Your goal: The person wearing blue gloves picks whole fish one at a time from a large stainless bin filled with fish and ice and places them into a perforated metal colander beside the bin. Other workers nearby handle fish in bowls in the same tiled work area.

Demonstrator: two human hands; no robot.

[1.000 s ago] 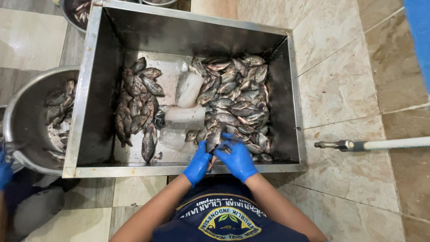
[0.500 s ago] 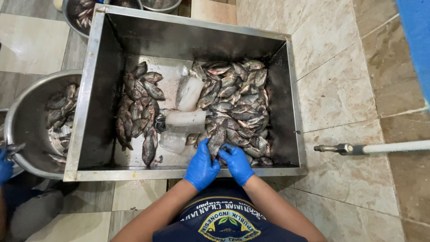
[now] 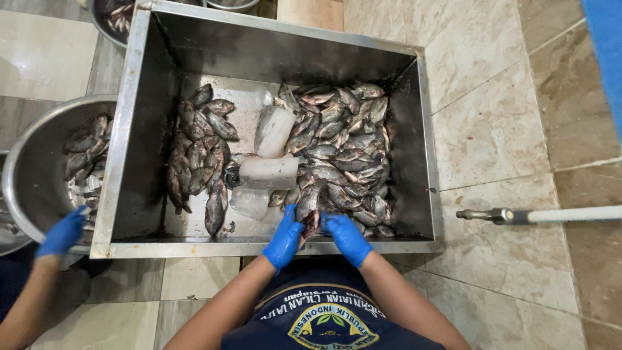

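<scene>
Fingers [image 3: 293,223] of the left hand [image 3: 284,238] and of the right hand [image 3: 347,238], both in blue gloves, were seen from the head camera curled around one fish [image 3: 308,217]. The fish was gripped between the two hands just inside the near wall of the steel tub [image 3: 272,247], its body pointing away from the person and its lower part hidden between the gloves. It was held above the near edge of the large fish pile [image 3: 343,149] on the right side of the tub floor.

The fish was judged to be light, wet and slippery, soft in the belly but firm along the back; a hold across the back near the head, with the other hand nearer the tail, was judged the surest. Spiny fins were thought likely to prick through thin gloves.

A smaller pile [image 3: 197,152] was laid on the left side of the tub floor, and pale ice blocks [image 3: 271,167] were set between the two piles. A round steel basin [image 3: 39,175] with more fish was placed on the tiled floor just left of the tub. Another person's gloved hand [image 3: 62,231] was seen at that basin's rim. A hose nozzle [image 3: 492,214] was laid on the tiles to the right, well apart from the hands.
</scene>
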